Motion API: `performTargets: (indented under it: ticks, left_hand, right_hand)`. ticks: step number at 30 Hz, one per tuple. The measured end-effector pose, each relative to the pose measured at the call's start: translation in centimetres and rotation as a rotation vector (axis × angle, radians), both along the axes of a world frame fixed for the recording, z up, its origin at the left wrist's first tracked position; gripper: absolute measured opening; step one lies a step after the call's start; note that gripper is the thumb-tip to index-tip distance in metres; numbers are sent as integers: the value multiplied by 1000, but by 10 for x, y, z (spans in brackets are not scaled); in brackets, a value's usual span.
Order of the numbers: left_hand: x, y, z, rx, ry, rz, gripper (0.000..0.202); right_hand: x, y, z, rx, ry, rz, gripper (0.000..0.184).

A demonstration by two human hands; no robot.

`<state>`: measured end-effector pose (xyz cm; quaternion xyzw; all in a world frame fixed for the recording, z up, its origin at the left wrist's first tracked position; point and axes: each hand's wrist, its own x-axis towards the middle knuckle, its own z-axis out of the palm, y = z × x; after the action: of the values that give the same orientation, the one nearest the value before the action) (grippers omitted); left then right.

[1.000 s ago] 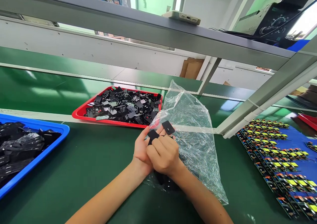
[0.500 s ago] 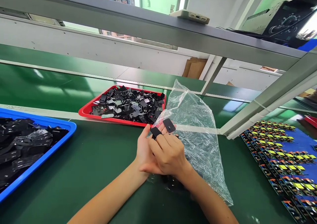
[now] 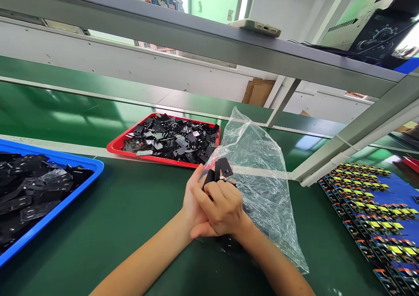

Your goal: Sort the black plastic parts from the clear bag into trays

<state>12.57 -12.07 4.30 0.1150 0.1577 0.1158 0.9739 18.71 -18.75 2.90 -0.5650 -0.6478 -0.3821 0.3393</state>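
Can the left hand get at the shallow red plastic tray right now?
Probably yes: the left hand, though busy with small flat black pieces, has a mostly unblocked path to the red tray.

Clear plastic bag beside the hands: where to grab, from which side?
Likely pinch the clear plastic bag at its narrow far peak, coming from the right: the wrinkled film should gather easily there, while the red tray sits close on the left and the right hand hides some of the near part.

2 hands [image 3: 221, 205], 1 blue tray [image 3: 96, 167] left, 2 red trays [image 3: 115, 146] far (one cut off), 1 clear bag [image 3: 263, 156], 1 phone [image 3: 257, 27]; black parts [image 3: 176, 139] uncountable.
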Motion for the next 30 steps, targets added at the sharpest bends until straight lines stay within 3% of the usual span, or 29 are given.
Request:
performTargets:
  ticks: [4,9,12,15,18,24,30]
  left_hand:
    - [-3,3,11,-42,44,-48,47]
    - [-2,2,29,-12,64,-43,50]
    - [-2,2,35,-35,44,31,49]
    - [-4,4,39,-45,3,84,54]
    - [-7,5,40,-44,-14,62,58]
    - [-8,5,31,-33,-76,2,58]
    - [-6,6,28,-2,-124,-17,60]
  right_hand:
    - [2,-1,7,-64,-14,-30,75]
    - [5,-13,17,6,16,48,68]
    - [11,-31,31,41,98,30,54]
    - [21,-48,46,-14,220,-86,30]
    - [30,-54,54,-131,317,-89,19]
    - [34,-48,46,-291,356,-59,20]
    - [38,-49,47,-325,405,-21,16]
